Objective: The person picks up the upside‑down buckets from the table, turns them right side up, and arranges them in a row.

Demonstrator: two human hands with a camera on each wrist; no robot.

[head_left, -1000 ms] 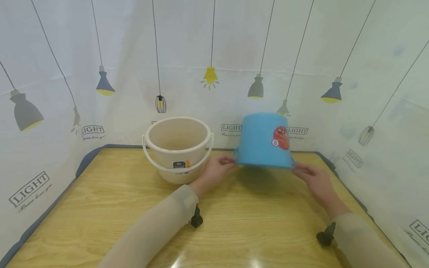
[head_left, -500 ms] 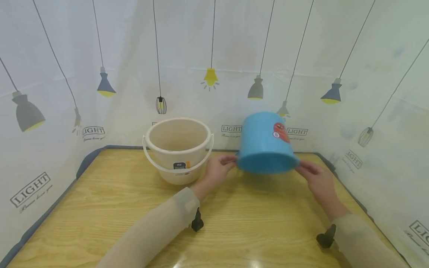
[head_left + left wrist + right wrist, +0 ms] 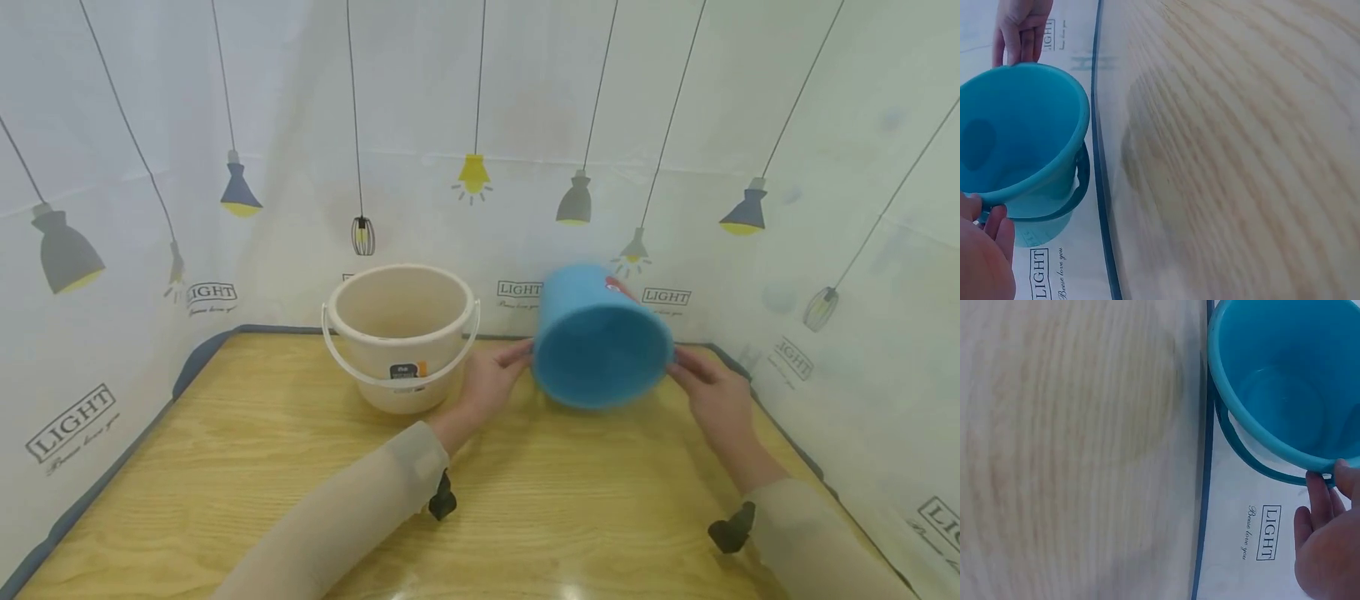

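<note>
A blue bucket is tipped over with its mouth facing me, held above the table in the head view. My left hand pinches its rim on the left side, and my right hand pinches the rim on the right. In the left wrist view the bucket's handle hangs below the rim. Seen from the right wrist, the thumb lies over the rim with fingers beneath it. Just left of my left hand a cream bucket stands upright, its white handle lowered across the front.
The wooden table has a dark blue edge strip. A white curtain printed with lamps and "LIGHT" lettering surrounds it on the back and both sides. The cream bucket stands close to my left forearm.
The blue bucket has turned from nearly upside down to mouth toward me, both hands still pinching its rim. Its red sticker has rotated up and mostly out of sight. The cream bucket stays put.
</note>
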